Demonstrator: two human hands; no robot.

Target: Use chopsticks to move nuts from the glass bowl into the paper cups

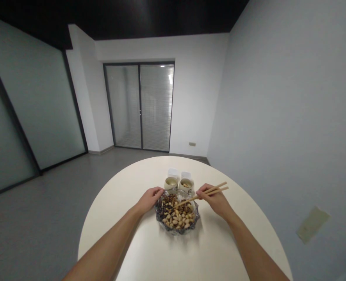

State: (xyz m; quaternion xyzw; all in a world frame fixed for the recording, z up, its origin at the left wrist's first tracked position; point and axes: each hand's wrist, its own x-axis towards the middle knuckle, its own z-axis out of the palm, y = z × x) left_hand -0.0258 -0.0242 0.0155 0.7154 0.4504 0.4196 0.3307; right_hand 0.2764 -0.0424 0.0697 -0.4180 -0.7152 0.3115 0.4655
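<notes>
My right hand [213,198] is closed around a pair of wooden chopsticks [204,195], whose tips reach down into the nuts. In front of me stands a clear glass bowl [177,232] with a scalloped rim, holding pale pistachios [177,219] at the near side and darker brown nuts or seeds [168,201] behind them. The fingers of my left hand [152,198] are closed on the bowl's left rim. Just behind the bowl are two small ceramic cups: the right cup [186,185] holds a few pale pieces, and the left cup [171,182] shows a bare pale inside.
Two white square pieces [173,172] [186,175] sit behind the cups. Everything stands on a round cream table [126,187]. A white wall [278,117] runs close along the right, and glass doors [139,105] are at the back.
</notes>
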